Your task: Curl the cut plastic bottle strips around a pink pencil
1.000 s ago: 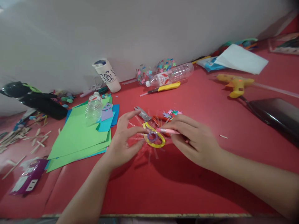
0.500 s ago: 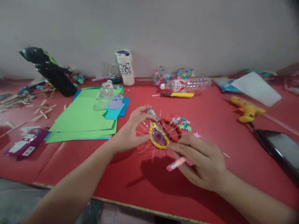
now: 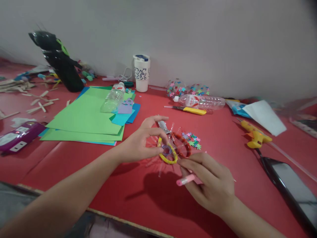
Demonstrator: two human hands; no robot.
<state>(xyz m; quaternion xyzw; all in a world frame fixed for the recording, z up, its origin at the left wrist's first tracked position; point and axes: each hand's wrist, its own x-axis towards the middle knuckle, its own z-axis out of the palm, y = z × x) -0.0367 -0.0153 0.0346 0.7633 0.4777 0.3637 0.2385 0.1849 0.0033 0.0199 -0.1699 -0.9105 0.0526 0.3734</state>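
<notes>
A clear plastic piece with a yellow ring [image 3: 169,162], a small purple circle inside and thin clear strips fanning outward is held above the table. My left hand [image 3: 146,140] has its thumb and index finger at the ring's left side, the other fingers raised. At the ring's lower right edge are the fingertips of my right hand [image 3: 210,181]. That hand also grips a pink pencil [image 3: 185,180], eraser end toward the left. Just behind lie red loops [image 3: 184,148], like scissor handles, and a silvery part [image 3: 163,126], partly hidden by the strips.
Star sequins [image 3: 193,140] lie behind the loops. Farther back are a yellow box cutter [image 3: 194,111], a plastic bottle [image 3: 210,102] and a white tumbler [image 3: 142,74]. Green sheets [image 3: 84,119] lie left; a yellow glue gun [image 3: 256,134] and a phone [image 3: 289,181] lie right.
The view has shifted slightly. My left thumb now reaches inside the yellow ring's left side, and the ring is tilted a little differently. The right hand still holds the pencil.
</notes>
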